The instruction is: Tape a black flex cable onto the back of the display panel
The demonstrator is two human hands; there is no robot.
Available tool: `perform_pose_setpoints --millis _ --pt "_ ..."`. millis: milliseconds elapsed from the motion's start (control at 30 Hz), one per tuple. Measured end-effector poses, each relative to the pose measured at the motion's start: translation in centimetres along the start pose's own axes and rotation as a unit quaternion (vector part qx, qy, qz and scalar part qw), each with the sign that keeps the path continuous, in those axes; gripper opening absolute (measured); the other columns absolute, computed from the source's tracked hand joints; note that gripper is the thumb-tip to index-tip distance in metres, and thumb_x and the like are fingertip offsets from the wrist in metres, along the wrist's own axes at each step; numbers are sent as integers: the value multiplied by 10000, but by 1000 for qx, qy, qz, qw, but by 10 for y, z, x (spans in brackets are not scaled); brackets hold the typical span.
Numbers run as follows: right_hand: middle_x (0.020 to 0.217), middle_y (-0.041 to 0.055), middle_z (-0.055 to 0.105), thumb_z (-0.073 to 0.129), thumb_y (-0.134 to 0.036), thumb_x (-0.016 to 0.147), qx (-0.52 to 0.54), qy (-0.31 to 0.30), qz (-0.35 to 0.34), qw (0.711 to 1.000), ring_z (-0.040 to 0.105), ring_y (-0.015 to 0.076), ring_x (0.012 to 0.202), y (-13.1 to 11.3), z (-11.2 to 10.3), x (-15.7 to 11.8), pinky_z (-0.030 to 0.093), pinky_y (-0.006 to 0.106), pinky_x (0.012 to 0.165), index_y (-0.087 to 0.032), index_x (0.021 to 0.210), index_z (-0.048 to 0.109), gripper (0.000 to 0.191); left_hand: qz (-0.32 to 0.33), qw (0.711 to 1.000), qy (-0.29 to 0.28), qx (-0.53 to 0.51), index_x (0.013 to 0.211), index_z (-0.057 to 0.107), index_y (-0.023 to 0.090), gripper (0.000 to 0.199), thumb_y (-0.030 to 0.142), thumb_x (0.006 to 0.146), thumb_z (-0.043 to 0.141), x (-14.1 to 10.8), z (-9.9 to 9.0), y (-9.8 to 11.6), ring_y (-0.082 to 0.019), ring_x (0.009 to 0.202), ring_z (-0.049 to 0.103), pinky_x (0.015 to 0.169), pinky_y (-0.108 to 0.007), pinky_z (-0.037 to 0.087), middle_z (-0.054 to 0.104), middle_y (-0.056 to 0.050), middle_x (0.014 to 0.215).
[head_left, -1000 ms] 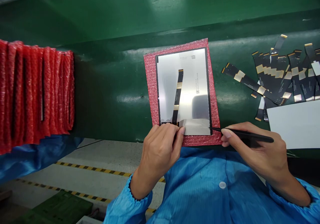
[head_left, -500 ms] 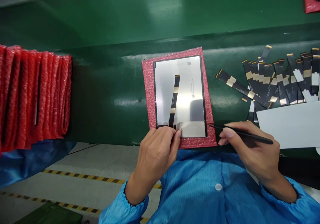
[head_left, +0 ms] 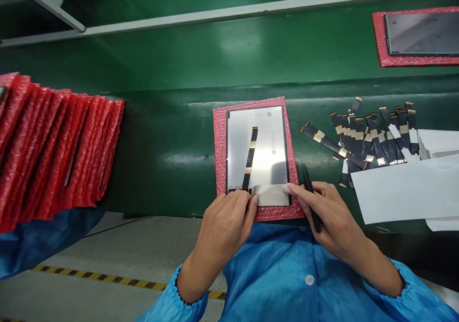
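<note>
A silver display panel [head_left: 260,145] lies on a pink bubble-wrap sheet [head_left: 221,159]. On the panel rests a black flex cable [head_left: 250,157] with gold patches. A pale strip [head_left: 270,195] spans the panel's lower right edge. My left hand [head_left: 229,221] is closed at the strip's left end, thumb and forefinger pinched on it. My right hand [head_left: 330,216] holds black tweezers [head_left: 312,202], pointing away from me, and its extended index fingertip touches the strip's right end.
Red bubble-wrap pouches [head_left: 60,154] stand in a row at the left. Several flex cables [head_left: 376,138] lie at the right, beside white sheets [head_left: 409,183]. Another panel [head_left: 426,32] on pink wrap lies at the back right. A grey rail [head_left: 229,13] crosses behind.
My right hand has moved left onto the strip's right end, and the tweezers have swung from pointing left to pointing away. The camera view has shifted. My left hand keeps its pinch.
</note>
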State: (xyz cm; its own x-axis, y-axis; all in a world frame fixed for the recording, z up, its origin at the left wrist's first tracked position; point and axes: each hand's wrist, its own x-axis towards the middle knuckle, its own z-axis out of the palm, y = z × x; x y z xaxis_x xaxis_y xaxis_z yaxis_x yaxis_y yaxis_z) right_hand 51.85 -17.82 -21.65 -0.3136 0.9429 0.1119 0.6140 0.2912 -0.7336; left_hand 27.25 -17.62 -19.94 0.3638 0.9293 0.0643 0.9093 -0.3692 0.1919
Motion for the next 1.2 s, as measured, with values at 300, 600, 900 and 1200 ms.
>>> perform_pose_setpoints --millis 300,600,900,1200 --pt "1221 -160 719 582 -240 888 -22 58 -30 998 725 317 1100 -5 3 3 600 487 947 -567 1423 332 675 1 1000 1 10 686 491 222 380 398 1010 400 1 -1 0 -127 554 470 587 -289 330 541 35 626" --pt "1372 -91 637 531 -169 935 -111 -6 -150 982 694 214 1206 11 9 -6 538 381 1083 -400 1522 248 691 -15 996 50 74 675 517 235 403 433 1011 420 1 4 4 -147 562 479 601 -307 295 551 41 610" --pt "1328 -59 678 528 -162 944 -149 14 -180 972 708 200 1173 15 13 -7 548 394 1072 -328 1511 332 622 -44 978 96 178 651 518 248 409 461 993 451 -3 7 14 -173 573 449 590 -332 256 514 25 605" --pt "1328 -92 672 534 -210 949 -128 -1 -157 979 716 212 1160 14 11 -7 552 408 1078 -401 1469 389 573 -92 981 122 115 730 543 296 245 452 908 605 -7 14 11 -174 630 541 565 -346 398 609 -9 674"
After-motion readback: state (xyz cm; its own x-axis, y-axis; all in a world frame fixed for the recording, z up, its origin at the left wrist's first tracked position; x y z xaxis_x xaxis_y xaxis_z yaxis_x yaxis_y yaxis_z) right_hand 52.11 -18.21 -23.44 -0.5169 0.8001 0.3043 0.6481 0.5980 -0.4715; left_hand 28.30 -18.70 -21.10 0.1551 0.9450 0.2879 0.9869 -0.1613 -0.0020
